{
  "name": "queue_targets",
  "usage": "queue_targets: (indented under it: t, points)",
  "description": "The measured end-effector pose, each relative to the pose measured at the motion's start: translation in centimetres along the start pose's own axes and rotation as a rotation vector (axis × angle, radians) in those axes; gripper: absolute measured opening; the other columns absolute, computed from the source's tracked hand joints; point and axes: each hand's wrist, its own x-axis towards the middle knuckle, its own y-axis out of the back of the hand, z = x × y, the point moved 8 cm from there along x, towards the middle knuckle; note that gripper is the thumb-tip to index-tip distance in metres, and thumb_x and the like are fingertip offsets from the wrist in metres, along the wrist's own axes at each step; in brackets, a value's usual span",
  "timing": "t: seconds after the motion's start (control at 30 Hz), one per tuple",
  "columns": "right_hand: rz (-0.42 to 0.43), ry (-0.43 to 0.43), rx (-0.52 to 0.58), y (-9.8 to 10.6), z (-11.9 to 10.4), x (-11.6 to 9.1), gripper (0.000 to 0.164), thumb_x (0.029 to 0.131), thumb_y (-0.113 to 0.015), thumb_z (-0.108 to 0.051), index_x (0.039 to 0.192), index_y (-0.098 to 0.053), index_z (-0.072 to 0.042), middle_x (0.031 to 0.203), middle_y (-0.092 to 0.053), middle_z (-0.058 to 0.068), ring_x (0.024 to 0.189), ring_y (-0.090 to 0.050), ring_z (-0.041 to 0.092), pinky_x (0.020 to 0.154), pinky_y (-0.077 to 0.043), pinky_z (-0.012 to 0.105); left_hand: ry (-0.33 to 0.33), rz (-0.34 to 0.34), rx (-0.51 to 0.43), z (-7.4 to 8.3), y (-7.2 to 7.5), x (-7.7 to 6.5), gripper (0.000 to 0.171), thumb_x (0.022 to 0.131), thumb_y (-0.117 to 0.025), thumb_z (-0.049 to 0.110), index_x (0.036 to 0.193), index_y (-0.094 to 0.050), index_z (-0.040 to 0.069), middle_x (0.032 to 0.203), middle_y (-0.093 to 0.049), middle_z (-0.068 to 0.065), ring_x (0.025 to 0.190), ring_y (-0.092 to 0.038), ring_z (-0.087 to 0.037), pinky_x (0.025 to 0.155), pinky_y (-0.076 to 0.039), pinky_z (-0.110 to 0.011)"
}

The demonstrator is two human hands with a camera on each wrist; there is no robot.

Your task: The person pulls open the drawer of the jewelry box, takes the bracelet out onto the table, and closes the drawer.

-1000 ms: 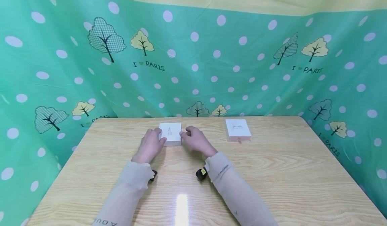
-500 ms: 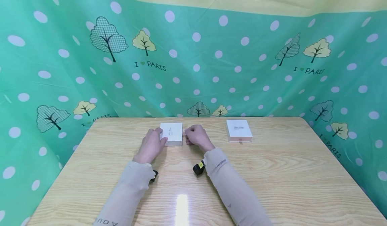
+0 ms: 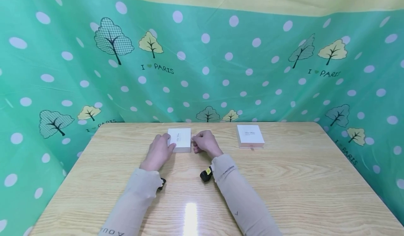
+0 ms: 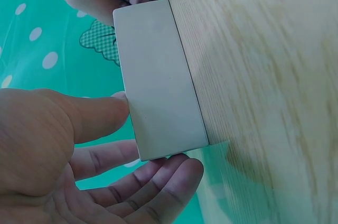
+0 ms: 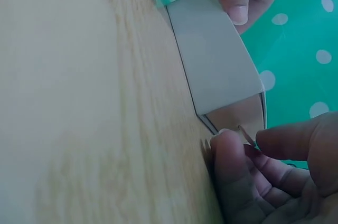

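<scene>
A small white drawer box (image 3: 183, 138) with dark lettering lies near the table's far edge. My left hand (image 3: 159, 152) holds its left side, the thumb on the top edge and the fingers against the end, as the left wrist view shows. At the opposite end, my right hand (image 3: 206, 143) pinches a thin ribbon pull tab (image 5: 246, 135) between thumb and index finger. This tab comes out of the pinkish drawer front (image 5: 232, 114), which sits within the box's sleeve in the right wrist view.
A second white box (image 3: 250, 134) with similar lettering and a pinkish front side stands to the right on the wooden table (image 3: 284, 183). Behind the table hangs a green dotted curtain (image 3: 214, 88).
My right hand has turned and its fingers have closed at the box's right end, where they pinch the tab. The left hand keeps its hold on the box.
</scene>
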Motion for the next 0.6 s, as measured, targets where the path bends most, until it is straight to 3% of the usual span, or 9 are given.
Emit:
queue_targets:
  t: [0.6]
  points:
    - [0.009,0.033,-0.013,0.02,0.13,0.35,0.021,0.094,-0.060,-0.013,0.079,-0.066,0.000,0.074,-0.064,0.013,0.050,-0.061,0.016,0.055,-0.057,0.032,-0.034,-0.004,0.007,0.40,-0.19,-0.23,0.051,0.095,-0.059,0.021,0.136,-0.046,-0.007,0.118,-0.051,-0.025,0.105,-0.055,-0.038,0.093,-0.046,-0.049]
